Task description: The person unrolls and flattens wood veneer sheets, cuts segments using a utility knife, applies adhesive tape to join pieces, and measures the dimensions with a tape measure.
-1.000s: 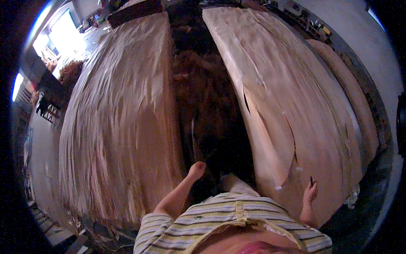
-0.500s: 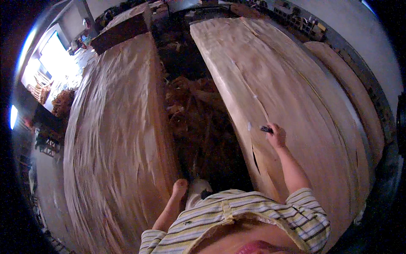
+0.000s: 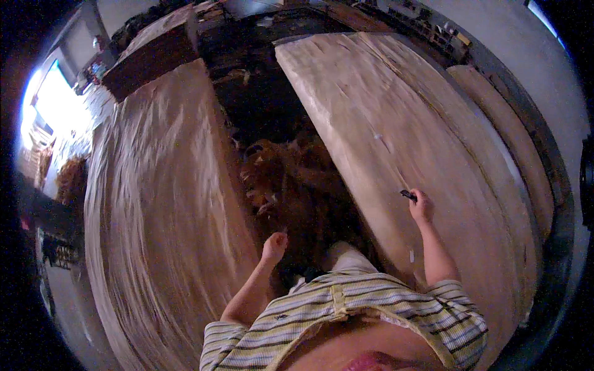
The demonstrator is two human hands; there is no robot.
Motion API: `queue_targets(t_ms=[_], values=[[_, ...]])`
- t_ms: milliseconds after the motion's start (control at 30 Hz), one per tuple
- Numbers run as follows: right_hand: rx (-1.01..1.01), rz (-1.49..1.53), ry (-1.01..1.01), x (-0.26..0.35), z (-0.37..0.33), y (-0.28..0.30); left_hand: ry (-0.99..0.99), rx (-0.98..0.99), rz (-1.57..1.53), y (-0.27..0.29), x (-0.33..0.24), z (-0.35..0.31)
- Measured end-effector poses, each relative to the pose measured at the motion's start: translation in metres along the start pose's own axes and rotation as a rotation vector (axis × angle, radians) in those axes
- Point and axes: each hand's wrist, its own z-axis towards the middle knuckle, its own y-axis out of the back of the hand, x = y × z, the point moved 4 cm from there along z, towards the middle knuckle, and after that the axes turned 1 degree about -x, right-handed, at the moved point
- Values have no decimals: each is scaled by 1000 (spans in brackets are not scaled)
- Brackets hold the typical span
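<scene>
My right hand is closed around a small dark tool, whose exact kind I cannot make out. The hand is over the right stack of pale, thin wood sheets, just below a narrow slit running along the top sheet. Small white strips lie on that sheet: one strip is farther up the slit, another strip is nearer my body. My left hand is curled into a fist above the dark gap, beside the edge of the left stack of sheets. Whatever it may hold is hidden.
Brown scraps of torn sheet litter the dark floor between the two stacks. Another stack stands behind the left one. A further pale stack is on the right, along the wall. Bright window light comes from the far left.
My left hand has risen forward, away from the left stack's edge to above the gap. My right hand, still holding the dark tool, has shifted slightly right. The view has moved along the stacks.
</scene>
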Motion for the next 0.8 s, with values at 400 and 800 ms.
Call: queue_targets(t_ms=[400,800], values=[[-314,-198,-293,-85,192,-123,-190,285,140,-34,-127,307],[-282,-12,-398,-95,344,-179,-550,206,370,-95,-351,528]])
